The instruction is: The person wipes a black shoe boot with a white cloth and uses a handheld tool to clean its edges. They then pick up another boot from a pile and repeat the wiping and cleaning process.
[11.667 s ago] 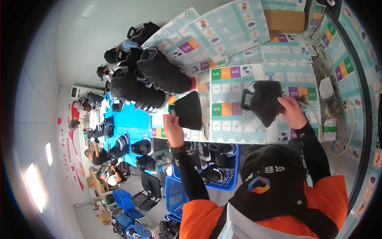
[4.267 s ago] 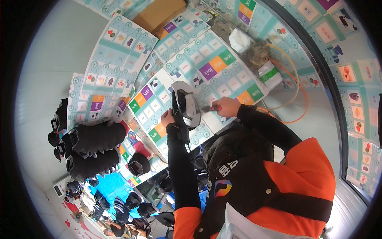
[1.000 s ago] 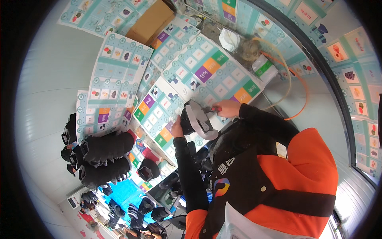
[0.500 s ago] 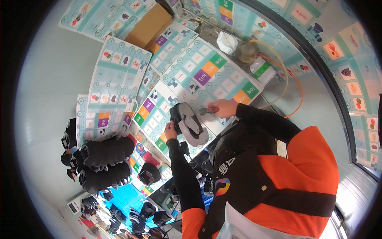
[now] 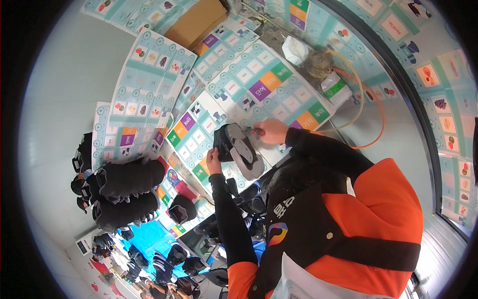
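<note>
A black and grey shoe (image 5: 239, 149) lies at an angle over the work table, its grey end toward me. My left hand (image 5: 213, 161) grips its black left side, fingers closed on the edge. From the right, my right hand (image 5: 273, 131) is closed around a small red-handled tool (image 5: 256, 132). The tool's dark head reaches the shoe's far right edge; I cannot tell whether it touches. What kind of tool it is does not show clearly.
Printed sheets cover the table (image 5: 259, 65). Black shoe uppers (image 5: 130, 180) are stacked at the left, near a single black shoe piece (image 5: 181, 209). A cardboard panel (image 5: 196, 24) stands behind. An orange hose (image 5: 382, 117) curves at the right, beside a green-and-white pack (image 5: 334, 88).
My right hand has moved left with the tool, closing the gap to the shoe. My left hand keeps its hold on the shoe. The whole view has shifted slightly.
</note>
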`<action>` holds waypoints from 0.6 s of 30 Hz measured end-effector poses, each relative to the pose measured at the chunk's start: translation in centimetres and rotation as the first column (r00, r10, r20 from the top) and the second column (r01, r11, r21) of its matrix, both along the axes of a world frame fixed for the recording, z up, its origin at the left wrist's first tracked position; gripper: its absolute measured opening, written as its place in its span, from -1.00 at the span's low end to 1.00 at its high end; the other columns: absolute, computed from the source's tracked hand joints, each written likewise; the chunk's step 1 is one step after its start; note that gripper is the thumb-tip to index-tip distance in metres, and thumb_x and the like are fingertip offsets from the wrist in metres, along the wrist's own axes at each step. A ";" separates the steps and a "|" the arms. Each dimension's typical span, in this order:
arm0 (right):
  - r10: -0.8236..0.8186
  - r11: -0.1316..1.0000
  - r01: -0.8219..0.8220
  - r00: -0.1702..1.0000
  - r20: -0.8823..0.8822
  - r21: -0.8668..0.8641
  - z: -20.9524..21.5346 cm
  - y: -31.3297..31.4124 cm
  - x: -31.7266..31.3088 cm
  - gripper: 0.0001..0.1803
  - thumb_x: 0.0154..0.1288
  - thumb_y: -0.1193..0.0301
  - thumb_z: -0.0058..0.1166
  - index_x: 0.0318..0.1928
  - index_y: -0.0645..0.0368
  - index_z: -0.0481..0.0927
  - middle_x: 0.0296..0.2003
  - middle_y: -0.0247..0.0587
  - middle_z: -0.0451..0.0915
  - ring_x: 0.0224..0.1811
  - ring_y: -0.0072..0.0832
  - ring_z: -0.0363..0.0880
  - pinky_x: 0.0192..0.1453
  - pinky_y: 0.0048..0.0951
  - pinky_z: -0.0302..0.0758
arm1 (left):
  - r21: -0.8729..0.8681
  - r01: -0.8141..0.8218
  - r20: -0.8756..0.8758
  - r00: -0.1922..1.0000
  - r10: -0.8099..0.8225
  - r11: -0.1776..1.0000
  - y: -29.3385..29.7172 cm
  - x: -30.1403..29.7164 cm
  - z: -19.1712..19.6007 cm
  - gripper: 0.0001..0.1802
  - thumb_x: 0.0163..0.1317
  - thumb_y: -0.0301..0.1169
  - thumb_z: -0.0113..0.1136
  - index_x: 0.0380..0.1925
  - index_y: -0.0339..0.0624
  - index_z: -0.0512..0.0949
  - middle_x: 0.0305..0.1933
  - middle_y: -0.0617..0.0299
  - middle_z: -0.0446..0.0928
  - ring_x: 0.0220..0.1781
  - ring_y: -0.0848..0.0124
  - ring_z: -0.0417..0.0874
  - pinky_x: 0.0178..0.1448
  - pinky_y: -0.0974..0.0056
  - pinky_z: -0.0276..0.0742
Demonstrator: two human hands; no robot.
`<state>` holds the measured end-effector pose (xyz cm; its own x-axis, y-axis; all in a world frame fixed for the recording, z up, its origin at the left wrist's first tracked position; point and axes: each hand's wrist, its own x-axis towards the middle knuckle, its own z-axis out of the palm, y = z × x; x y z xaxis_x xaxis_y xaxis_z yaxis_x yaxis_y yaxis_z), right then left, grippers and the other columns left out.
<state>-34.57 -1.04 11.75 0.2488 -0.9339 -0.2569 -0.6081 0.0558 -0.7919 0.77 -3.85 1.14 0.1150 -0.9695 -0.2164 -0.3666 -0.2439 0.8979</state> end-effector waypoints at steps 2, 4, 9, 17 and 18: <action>0.055 0.998 -0.055 0.998 -0.002 0.014 -0.4 -0.5 0.1 -0.65 0.13 0.38 0.01 -0.07 0.11 0.67 -0.33 0.18 0.67 -0.18 0.16 0.64 -0.09 0.11 0.52 | -0.013 -0.013 -0.060 0.998 0.012 1.000 0.5 0.4 -0.3 -0.67 0.42 -0.21 0.27 -0.16 -0.31 0.65 -0.33 0.26 0.63 -0.29 0.48 0.56 -0.17 0.35 0.44; 0.110 0.994 -0.109 0.994 -0.006 0.029 -0.8 -0.3 0.2 -0.65 0.13 0.38 0.01 -0.08 0.13 0.67 -0.33 0.18 0.67 -0.18 0.17 0.64 -0.08 0.11 0.52 | -0.001 -0.033 -0.006 0.999 0.033 0.999 0.7 1.1 -0.7 -0.67 0.41 -0.22 0.28 -0.14 -0.32 0.65 -0.32 0.24 0.64 -0.29 0.48 0.57 -0.16 0.35 0.46; -0.017 1.000 0.016 0.997 0.069 0.020 -1.2 0.3 0.1 -0.68 0.13 0.39 -0.01 -0.12 0.16 0.67 -0.33 0.19 0.67 -0.18 0.18 0.64 -0.09 0.11 0.51 | -0.010 -0.004 0.137 0.990 0.006 1.000 0.7 1.4 -1.5 -0.63 0.39 -0.21 0.31 -0.07 -0.37 0.65 -0.25 0.14 0.69 -0.23 0.44 0.64 -0.11 0.32 0.52; 0.109 0.991 -0.113 0.992 0.061 0.068 -2.9 0.4 1.1 -0.73 0.16 0.35 -0.02 -0.22 0.19 0.66 -0.35 0.20 0.66 -0.20 0.20 0.62 -0.11 0.13 0.48 | -0.104 -0.017 0.211 0.977 0.039 0.994 1.5 2.1 -1.7 -0.59 0.39 -0.19 0.30 -0.05 -0.39 0.66 -0.25 0.07 0.73 -0.23 0.38 0.70 -0.06 0.29 0.58; 0.099 0.992 -0.103 0.994 0.053 0.076 -3.0 0.4 1.0 -0.74 0.17 0.35 -0.03 -0.23 0.20 0.65 -0.35 0.21 0.66 -0.20 0.20 0.62 -0.11 0.13 0.48 | -0.099 -0.015 0.209 0.977 0.035 0.995 1.6 1.5 -1.4 -0.59 0.39 -0.19 0.30 -0.05 -0.39 0.66 -0.25 0.07 0.73 -0.23 0.38 0.70 -0.06 0.29 0.58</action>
<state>-33.61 -0.64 8.79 0.3550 -0.8806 -0.3140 -0.5744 0.0595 -0.8164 2.28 -2.21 -0.22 0.1724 -0.9809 -0.0901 -0.5447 -0.1712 0.8210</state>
